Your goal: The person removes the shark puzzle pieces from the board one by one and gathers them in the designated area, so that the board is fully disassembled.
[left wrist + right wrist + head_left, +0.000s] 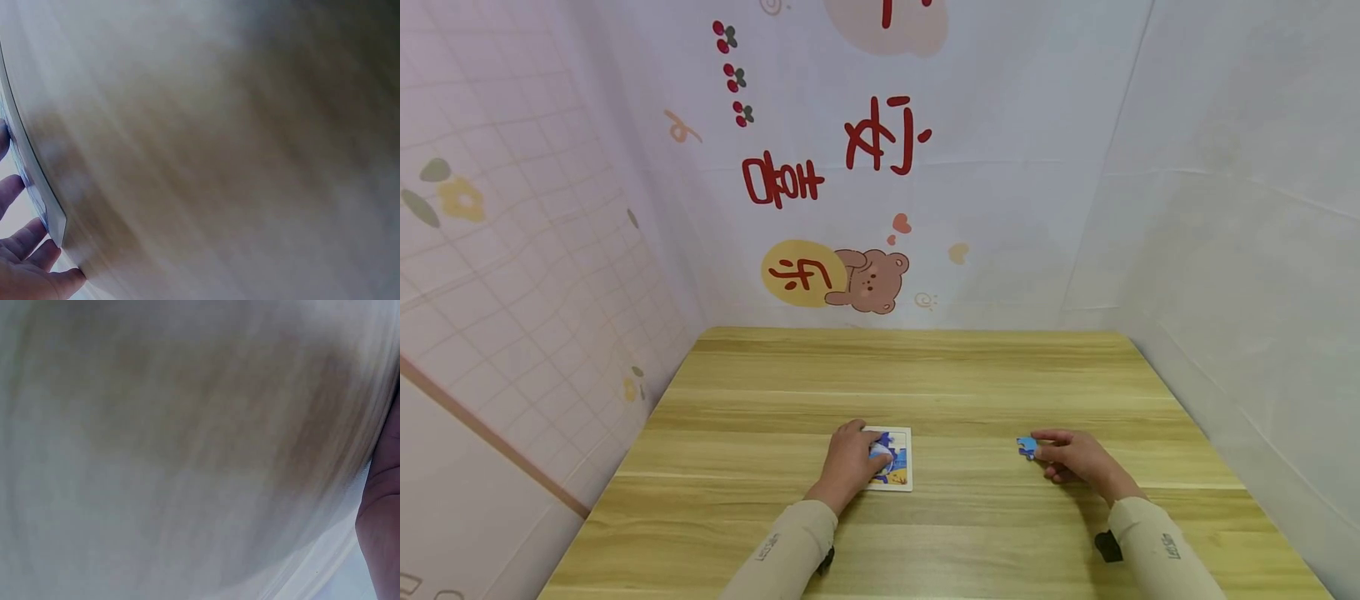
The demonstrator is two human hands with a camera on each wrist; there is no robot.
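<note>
Right hand (1077, 458) pinches blue puzzle piece (1026, 447) between thumb and fingers; piece sticks out leftward, above counter (970, 533), well right of puzzle board (909, 454). Left hand (847, 458), fingers spread, rests on board's left side.

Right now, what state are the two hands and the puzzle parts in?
Left hand: resting on the puzzle board.
Right hand: pinching a blue puzzle piece.
Puzzle board: flat on the table, partly covered; whether complete, I can't tell.
Blue puzzle piece: loose, apart from the board.
</note>
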